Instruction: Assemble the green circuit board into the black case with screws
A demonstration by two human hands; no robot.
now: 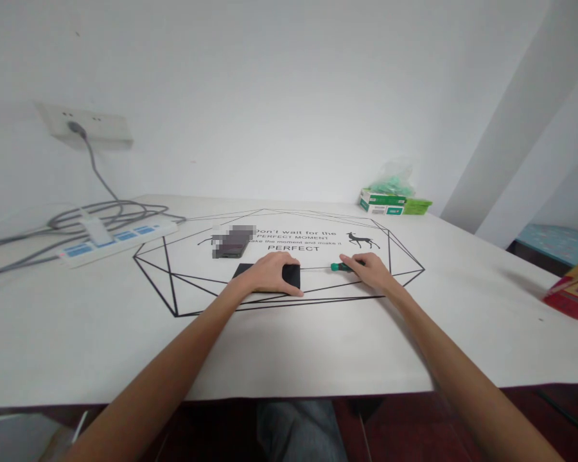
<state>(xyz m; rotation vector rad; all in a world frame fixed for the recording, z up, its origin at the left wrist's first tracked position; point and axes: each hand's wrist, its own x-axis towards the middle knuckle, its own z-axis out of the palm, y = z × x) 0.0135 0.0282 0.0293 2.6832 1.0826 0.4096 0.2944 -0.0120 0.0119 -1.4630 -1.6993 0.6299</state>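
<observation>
A flat black rectangular device (pixel 291 276), perhaps a phone or tablet, lies on the white table. My left hand (pixel 270 273) grips it from above, thumb at the near edge and fingers at the far edge. My right hand (pixel 368 269) is wrapped round the green and black handle of a screwdriver (pixel 341 266). The screwdriver lies level, its thin shaft pointing left. Its tip meets the right end of the black device; whether it is inserted I cannot tell. Behind my left hand lies a dark phone-like object (pixel 234 247), partly blurred by pixels.
A white power strip (pixel 125 236) with coiled grey cables (pixel 106 208) lies at the left, below a wall socket (pixel 89 125). Green and white boxes (pixel 383 201) with a plastic bag stand at the back right. A red and yellow package (pixel 575 292) sits at the right edge.
</observation>
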